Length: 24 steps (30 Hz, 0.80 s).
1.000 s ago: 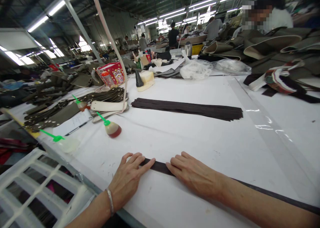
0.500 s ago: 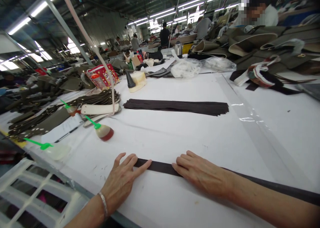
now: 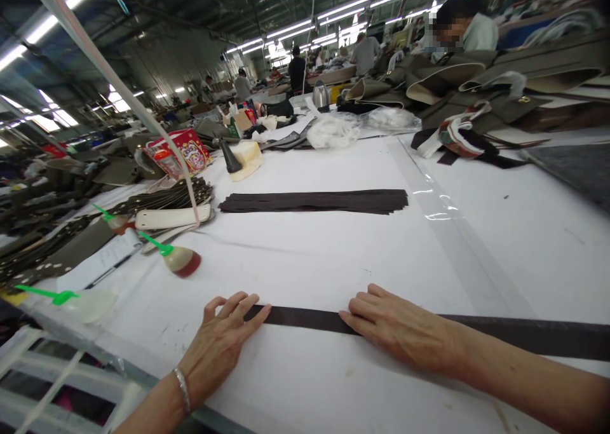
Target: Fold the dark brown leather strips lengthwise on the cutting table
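A long dark brown strip (image 3: 305, 319) lies flat along the near edge of the white table (image 3: 333, 256). My left hand (image 3: 219, 348) rests on its left end, fingers stretched out flat. Farther right, my right hand (image 3: 400, 329) presses on the strip with its fingers laid flat and close together. Neither hand holds anything. A stack of similar dark strips (image 3: 317, 201) lies across the table's middle, beyond both hands.
Squeeze bottles with green nozzles (image 3: 174, 258) (image 3: 71, 300) lie at the left beside olive leather pieces (image 3: 157, 199). A hammer on a pale block (image 3: 241, 157), plastic bags (image 3: 333, 131) and stacked bags (image 3: 476, 84) fill the back. A white crate (image 3: 57, 383) sits at the lower left. Other people work behind.
My two hands have drawn apart along the strip, the right hand sliding to the right. The view has turned so the table's things sit farther left.
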Each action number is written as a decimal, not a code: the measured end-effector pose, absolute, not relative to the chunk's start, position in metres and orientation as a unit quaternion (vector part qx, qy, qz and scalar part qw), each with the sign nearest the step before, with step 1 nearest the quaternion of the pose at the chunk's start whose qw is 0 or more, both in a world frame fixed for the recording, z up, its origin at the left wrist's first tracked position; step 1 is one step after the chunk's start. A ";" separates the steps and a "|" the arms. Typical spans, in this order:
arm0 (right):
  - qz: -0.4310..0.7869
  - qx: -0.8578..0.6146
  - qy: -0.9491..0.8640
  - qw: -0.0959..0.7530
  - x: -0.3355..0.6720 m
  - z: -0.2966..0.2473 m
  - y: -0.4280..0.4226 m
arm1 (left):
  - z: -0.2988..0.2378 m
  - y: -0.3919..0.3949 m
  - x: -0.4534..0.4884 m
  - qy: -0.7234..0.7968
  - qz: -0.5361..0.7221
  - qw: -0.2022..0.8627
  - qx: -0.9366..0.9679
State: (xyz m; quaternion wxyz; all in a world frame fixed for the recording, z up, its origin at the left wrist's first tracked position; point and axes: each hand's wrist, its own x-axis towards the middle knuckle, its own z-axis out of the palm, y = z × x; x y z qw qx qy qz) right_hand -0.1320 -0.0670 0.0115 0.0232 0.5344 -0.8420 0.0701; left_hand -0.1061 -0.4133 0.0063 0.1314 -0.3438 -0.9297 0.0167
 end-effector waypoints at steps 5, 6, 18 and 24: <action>0.086 0.533 -0.842 0.020 -0.130 0.012 -0.061 | 0.019 -0.390 -0.108 -0.920 -0.029 0.147 -0.363; 0.084 0.534 -0.841 0.017 -0.130 0.013 -0.061 | 0.021 -0.379 -0.107 -0.919 -0.046 0.153 -0.361; 0.212 0.426 -0.878 -0.055 -0.129 0.010 -0.060 | -0.003 -0.314 -0.092 -0.899 -0.068 0.115 -0.418; 0.417 0.289 -0.842 -0.182 -0.143 0.013 -0.050 | -0.001 -0.315 -0.092 -0.903 -0.055 0.086 -0.418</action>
